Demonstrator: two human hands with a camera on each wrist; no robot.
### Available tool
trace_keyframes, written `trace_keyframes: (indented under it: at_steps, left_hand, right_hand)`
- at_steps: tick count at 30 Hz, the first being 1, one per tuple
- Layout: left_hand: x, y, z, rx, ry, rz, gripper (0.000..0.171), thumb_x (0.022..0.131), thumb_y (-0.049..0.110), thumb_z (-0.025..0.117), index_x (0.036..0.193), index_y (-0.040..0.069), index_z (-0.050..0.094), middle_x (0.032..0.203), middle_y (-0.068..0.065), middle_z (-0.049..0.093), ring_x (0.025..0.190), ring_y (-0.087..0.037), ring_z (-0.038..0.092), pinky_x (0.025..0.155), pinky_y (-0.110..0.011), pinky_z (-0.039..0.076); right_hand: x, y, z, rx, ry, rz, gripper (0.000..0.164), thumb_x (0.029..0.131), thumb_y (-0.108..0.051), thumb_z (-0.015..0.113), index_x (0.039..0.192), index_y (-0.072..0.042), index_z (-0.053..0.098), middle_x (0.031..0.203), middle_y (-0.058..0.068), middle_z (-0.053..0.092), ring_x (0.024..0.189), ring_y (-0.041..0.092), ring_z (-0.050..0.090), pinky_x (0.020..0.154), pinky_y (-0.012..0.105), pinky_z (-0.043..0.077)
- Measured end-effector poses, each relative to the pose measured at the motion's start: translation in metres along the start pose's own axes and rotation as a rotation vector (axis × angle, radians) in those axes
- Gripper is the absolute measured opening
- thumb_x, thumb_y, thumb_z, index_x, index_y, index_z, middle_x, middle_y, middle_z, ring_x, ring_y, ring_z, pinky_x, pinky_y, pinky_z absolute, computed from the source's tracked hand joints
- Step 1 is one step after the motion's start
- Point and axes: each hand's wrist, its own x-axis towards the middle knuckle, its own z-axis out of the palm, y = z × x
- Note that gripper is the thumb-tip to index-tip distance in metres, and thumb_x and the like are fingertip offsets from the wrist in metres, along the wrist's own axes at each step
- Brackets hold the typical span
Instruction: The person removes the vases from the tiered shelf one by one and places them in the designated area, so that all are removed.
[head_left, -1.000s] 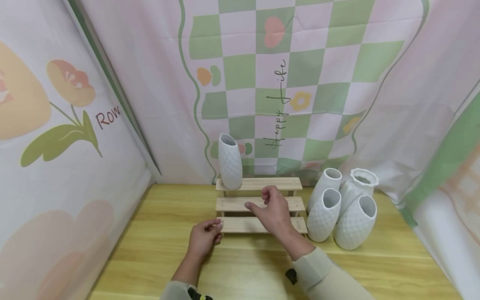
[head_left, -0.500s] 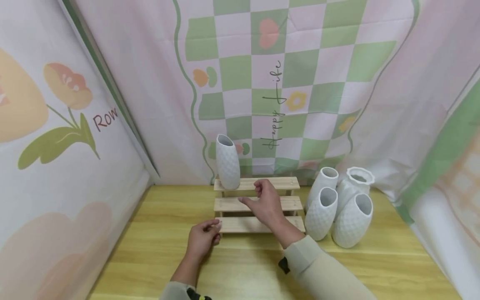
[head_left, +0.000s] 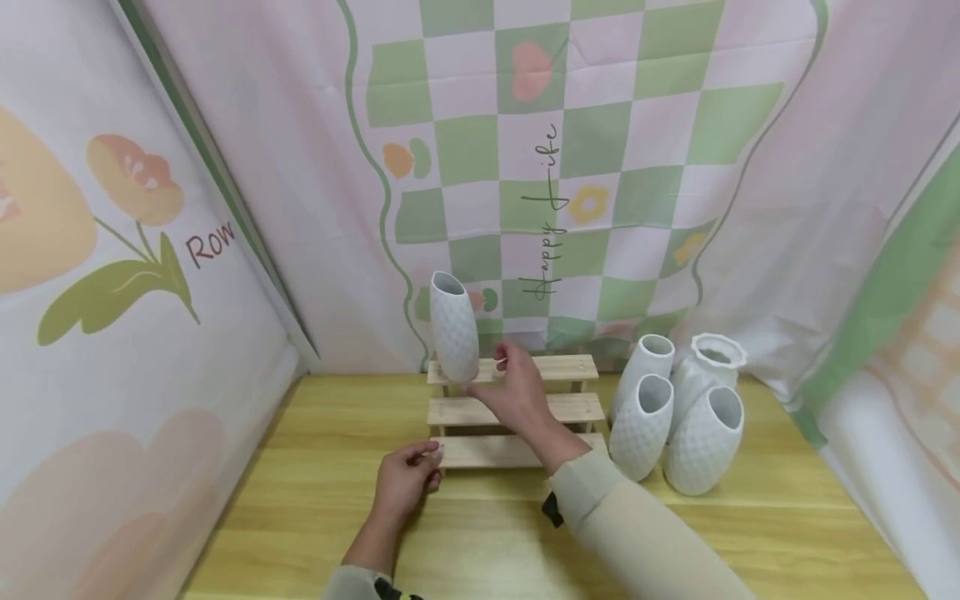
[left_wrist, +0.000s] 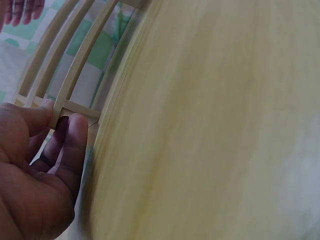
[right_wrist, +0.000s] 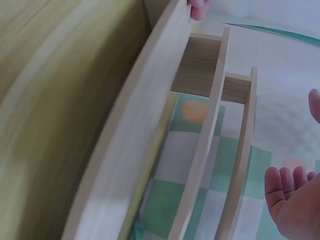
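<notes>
A three-step wooden display stand stands on the table. My left hand pinches the left end of its lowest board; in the left wrist view the thumb lies above the board and fingers sit under it. A tall white vase with a diamond-textured body and slanted mouth is upright on the left part of the top board. Just right of this vase's base, my right hand hovers over the upper steps, thumb apart from the loosely bent fingers and nothing between them. The right wrist view shows this hand only partly.
To the right of the stand several white vases are grouped: two textured ones with slanted mouths, a slim one behind, and one with a scalloped rim. A checkered cloth hangs behind the wood-grain table.
My right hand has moved left and slightly up, toward the vase on the top board. The left hand keeps its pinch on the stand. The head view has shifted slightly.
</notes>
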Motion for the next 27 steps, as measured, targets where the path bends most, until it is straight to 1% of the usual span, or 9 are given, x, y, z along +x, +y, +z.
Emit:
trace_keyframes:
  at_steps: [2, 6, 10, 13, 17, 21, 24, 27]
  left_hand:
    - [0.001, 0.000, -0.001, 0.000, 0.005, -0.015, 0.032, 0.095, 0.019, 0.079, 0.120, 0.000, 0.074, 0.088, -0.015, 0.069, 0.075, -0.024, 0.072, 0.068, -0.034, 0.067]
    - [0.003, -0.001, -0.001, -0.003, 0.003, -0.014, 0.032, 0.095, 0.020, 0.079, 0.120, 0.001, 0.074, 0.087, -0.015, 0.069, 0.074, -0.023, 0.072, 0.068, -0.033, 0.067]
    - [0.005, -0.006, 0.001, -0.020, -0.015, -0.009, 0.034, 0.094, 0.021, 0.079, 0.120, 0.000, 0.074, 0.087, -0.014, 0.069, 0.073, -0.021, 0.071, 0.067, -0.032, 0.066]
    - [0.005, -0.008, 0.002, -0.029, -0.021, -0.008, 0.034, 0.094, 0.021, 0.080, 0.120, -0.001, 0.074, 0.086, -0.014, 0.070, 0.072, -0.021, 0.071, 0.066, -0.032, 0.066]
    - [0.003, -0.008, 0.001, -0.034, -0.014, -0.003, 0.033, 0.094, 0.020, 0.080, 0.119, -0.001, 0.074, 0.085, -0.014, 0.070, 0.072, -0.022, 0.071, 0.065, -0.033, 0.066]
    - [0.002, -0.006, 0.000, -0.033, -0.013, 0.008, 0.032, 0.095, 0.018, 0.079, 0.119, -0.002, 0.074, 0.086, -0.015, 0.070, 0.072, -0.022, 0.072, 0.065, -0.033, 0.066]
    - [0.003, -0.004, -0.001, -0.034, -0.011, 0.009, 0.032, 0.094, 0.018, 0.079, 0.119, -0.002, 0.074, 0.086, -0.016, 0.070, 0.072, -0.023, 0.072, 0.065, -0.033, 0.066]
    - [0.003, -0.005, -0.001, -0.030, -0.012, 0.012, 0.032, 0.094, 0.018, 0.079, 0.119, -0.002, 0.074, 0.086, -0.016, 0.069, 0.072, -0.023, 0.072, 0.065, -0.034, 0.067]
  right_hand:
    - [0.003, -0.002, 0.003, -0.009, -0.003, -0.014, 0.080, 0.076, -0.031, 0.095, 0.137, -0.006, 0.050, 0.129, 0.011, 0.057, 0.119, 0.034, 0.057, 0.095, 0.045, 0.056]
    - [0.009, -0.006, 0.008, -0.021, -0.015, -0.032, 0.084, 0.078, -0.033, 0.093, 0.142, -0.004, 0.047, 0.136, 0.015, 0.055, 0.125, 0.036, 0.054, 0.101, 0.049, 0.054]
    - [0.012, -0.008, 0.012, -0.019, -0.015, -0.034, 0.093, 0.076, -0.035, 0.094, 0.148, -0.005, 0.044, 0.143, 0.016, 0.051, 0.131, 0.038, 0.051, 0.109, 0.054, 0.049]
    - [0.014, -0.010, 0.016, -0.022, -0.015, -0.031, 0.099, 0.075, -0.035, 0.096, 0.152, -0.006, 0.040, 0.146, 0.014, 0.048, 0.134, 0.037, 0.049, 0.112, 0.055, 0.047]
    - [0.021, -0.014, 0.020, -0.015, -0.016, -0.022, 0.103, 0.072, -0.035, 0.097, 0.154, -0.009, 0.040, 0.148, 0.012, 0.048, 0.134, 0.035, 0.050, 0.112, 0.056, 0.047]
    - [0.030, -0.018, 0.024, -0.002, -0.014, -0.033, 0.102, 0.070, -0.036, 0.098, 0.152, -0.011, 0.042, 0.145, 0.009, 0.053, 0.129, 0.033, 0.055, 0.109, 0.054, 0.050]
    - [0.037, -0.021, 0.027, 0.011, -0.022, -0.059, 0.101, 0.070, -0.034, 0.099, 0.151, -0.010, 0.043, 0.140, 0.009, 0.057, 0.125, 0.032, 0.058, 0.107, 0.052, 0.052]
    - [0.042, -0.024, 0.030, 0.017, -0.030, -0.056, 0.101, 0.070, -0.033, 0.099, 0.150, -0.009, 0.043, 0.137, 0.010, 0.059, 0.123, 0.032, 0.060, 0.106, 0.053, 0.053]
